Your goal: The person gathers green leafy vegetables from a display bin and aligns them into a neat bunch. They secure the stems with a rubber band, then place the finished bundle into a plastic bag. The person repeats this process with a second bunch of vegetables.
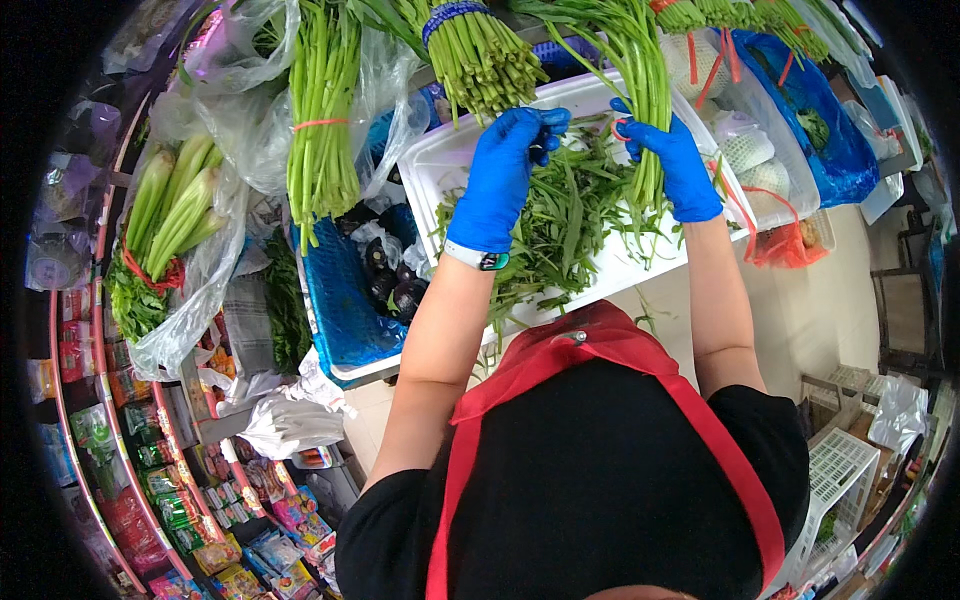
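My right hand (671,161), in a blue glove, grips a bunch of long-stemmed leafy greens (651,90) that hangs over a white plastic tray (637,274). A small red band (619,130) shows at its fingertips. My left hand (517,146), also gloved, is over the tray's left part with its fingers curled; whether anything thin is between them cannot be told. Loose green leaves and stems (562,217) lie heaped in the tray beneath both hands. Just beyond my left hand is a thick stalk bundle (480,60) with a blue printed band.
Left of the tray, a blue-lined crate (341,300) holds dark eggplants (407,296). Celery (180,214) in clear plastic and a banded green bunch (324,150) sit nearby. At right are net-wrapped produce (750,150) and another blue-lined crate (844,165). Snack shelves (180,510) stand at lower left.
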Available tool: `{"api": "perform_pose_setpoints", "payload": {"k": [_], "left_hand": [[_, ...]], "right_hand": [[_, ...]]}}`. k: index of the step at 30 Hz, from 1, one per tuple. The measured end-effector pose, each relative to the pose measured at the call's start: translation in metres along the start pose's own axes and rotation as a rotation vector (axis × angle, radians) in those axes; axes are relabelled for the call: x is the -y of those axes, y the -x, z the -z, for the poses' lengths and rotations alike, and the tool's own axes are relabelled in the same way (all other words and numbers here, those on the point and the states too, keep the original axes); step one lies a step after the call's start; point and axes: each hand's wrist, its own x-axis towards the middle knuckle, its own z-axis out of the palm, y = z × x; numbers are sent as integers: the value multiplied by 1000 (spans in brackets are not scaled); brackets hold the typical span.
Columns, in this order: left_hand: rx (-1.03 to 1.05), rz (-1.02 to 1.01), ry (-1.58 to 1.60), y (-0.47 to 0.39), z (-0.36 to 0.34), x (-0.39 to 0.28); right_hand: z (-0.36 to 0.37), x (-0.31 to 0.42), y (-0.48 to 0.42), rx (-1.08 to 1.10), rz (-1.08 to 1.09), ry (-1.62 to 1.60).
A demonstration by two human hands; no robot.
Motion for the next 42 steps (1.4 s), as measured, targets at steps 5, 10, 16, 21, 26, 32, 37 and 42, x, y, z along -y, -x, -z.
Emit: {"api": "perform_pose_setpoints", "payload": {"k": [5, 10, 16, 21, 26, 32, 37, 42], "left_hand": [[-116, 43, -295, 2, -25, 25], [-82, 57, -314, 2, -32, 25], [-29, 78, -310, -2, -20, 31], [108, 259, 180, -4, -8, 38], [36, 165, 213, -4, -6, 38], [233, 108, 412, -5, 13, 37], [142, 74, -163, 2, -2, 25], [124, 62, 153, 4, -2, 22]], "right_hand": [[-19, 0, 0, 88, -22, 16], [-28, 0, 4, 102, -26, 21], [-20, -9, -1, 113, -6, 13], [-21, -6, 0, 100, -5, 23], [-14, -19, -2, 125, -28, 2], [-15, -11, -6, 102, -29, 23], [-19, -15, 0, 172, -7, -19], [-26, -13, 1, 199, 18, 10]]}}
